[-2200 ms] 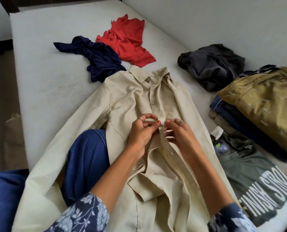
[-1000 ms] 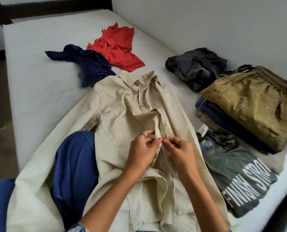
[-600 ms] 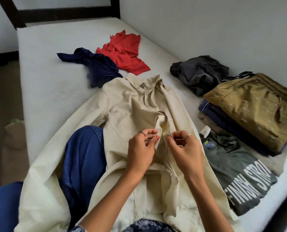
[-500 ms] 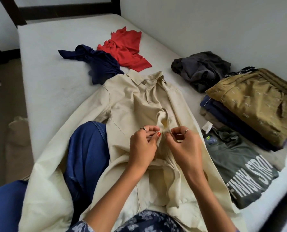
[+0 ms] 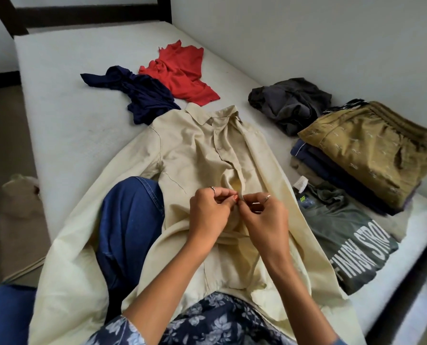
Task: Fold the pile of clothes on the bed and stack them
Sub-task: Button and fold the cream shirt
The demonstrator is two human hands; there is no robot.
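Note:
A beige button-up shirt (image 5: 195, 155) lies spread face up on the white mattress (image 5: 65, 115), its lower part draped over my lap and blue-jeaned knee (image 5: 130, 220). My left hand (image 5: 208, 215) and my right hand (image 5: 264, 220) meet at the shirt's front placket, each pinching one edge of it between thumb and fingertips. Loose garments lie beyond: a red top (image 5: 180, 70), a navy piece (image 5: 143, 95) and a dark grey bundle (image 5: 289, 103). At the right stands a folded stack topped by olive patterned cloth (image 5: 366, 150).
A grey-green T-shirt with white lettering (image 5: 346, 237) lies flat beside the stack near the mattress edge. A wall runs along the bed's right side. A dark bed frame (image 5: 88, 13) is at the far end. Floor and a beige bag (image 5: 18, 210) lie left.
My hands have shifted slightly lower along the placket and drawn its two edges together; the raised fold of fabric above them has flattened. The view moved a little.

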